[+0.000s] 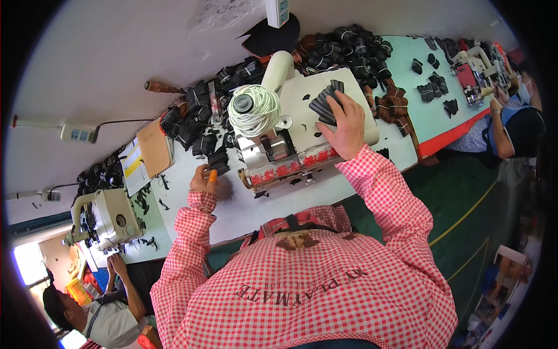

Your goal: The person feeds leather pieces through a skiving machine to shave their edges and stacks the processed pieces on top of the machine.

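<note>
My right hand [347, 125] grips a stack of black, flat-cut pieces [324, 106] on the pale flat top of a bench machine [302, 131]. The fingers reach over the stack's right end, and the thumb is spread toward the machine's front. To the left of the machine, my left hand [203, 179] is low over the white tabletop with its fingers curled. An orange cover sits on one finger. The fingertips meet the near edge of another fanned black stack [218, 160]; what lies between them is hidden.
Tied black and brown bundles [349, 49] are heaped behind the machine. A coil of pale cord [254, 110] hangs on its post. A brown clipboard [154, 148] lies at the left. Other people work at a machine [110, 218] on the left and another [474, 72] on the right.
</note>
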### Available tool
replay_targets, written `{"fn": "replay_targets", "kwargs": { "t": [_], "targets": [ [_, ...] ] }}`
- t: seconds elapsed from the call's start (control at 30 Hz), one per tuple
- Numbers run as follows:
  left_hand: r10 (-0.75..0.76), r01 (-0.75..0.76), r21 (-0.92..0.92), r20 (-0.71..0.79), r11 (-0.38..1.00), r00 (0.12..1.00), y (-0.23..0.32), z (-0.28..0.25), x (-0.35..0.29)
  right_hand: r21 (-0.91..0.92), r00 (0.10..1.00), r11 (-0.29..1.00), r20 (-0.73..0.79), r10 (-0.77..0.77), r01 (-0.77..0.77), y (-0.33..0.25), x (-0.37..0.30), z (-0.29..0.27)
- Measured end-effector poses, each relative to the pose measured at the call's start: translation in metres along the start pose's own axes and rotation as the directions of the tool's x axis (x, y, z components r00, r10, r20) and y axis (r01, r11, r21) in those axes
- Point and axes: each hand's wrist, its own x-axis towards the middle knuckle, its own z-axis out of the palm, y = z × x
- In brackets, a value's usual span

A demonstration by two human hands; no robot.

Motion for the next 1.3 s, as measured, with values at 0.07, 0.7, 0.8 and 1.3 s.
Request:
{"fn": "replay_targets", "kwargs": {
  "t": [0.07, 0.7, 0.8, 1.3],
  "targets": [
    [0.545, -0.472, 0.446, -0.046, 0.761, 0.837, -0.041, -0.010, 0.013, 0.014, 0.999, 1.000, -0.038, 0.002, -0.001, 0.004, 0.003, 0.004],
    [0.313, -0.294, 0.700, 0.106, 0.651, 0.944, -0.042, -0.014, 0.014, 0.063, 0.994, 0.993, 0.041, 0.098, -0.100, 0.057, 0.018, 0.023],
    [0.297, -0.294, 0.693, 0.120, 0.659, 0.947, -0.041, -0.012, 0.016, 0.049, 0.992, 0.993, 0.065, 0.106, -0.109, 0.058, 0.020, 0.019],
    [0.451, -0.400, 0.662, 0.104, 0.634, 0.886, -0.046, 0.006, 0.028, -0.074, 0.982, 0.985, 0.110, -0.150, 0.159, 0.023, 0.000, 0.002]
  ]
}}
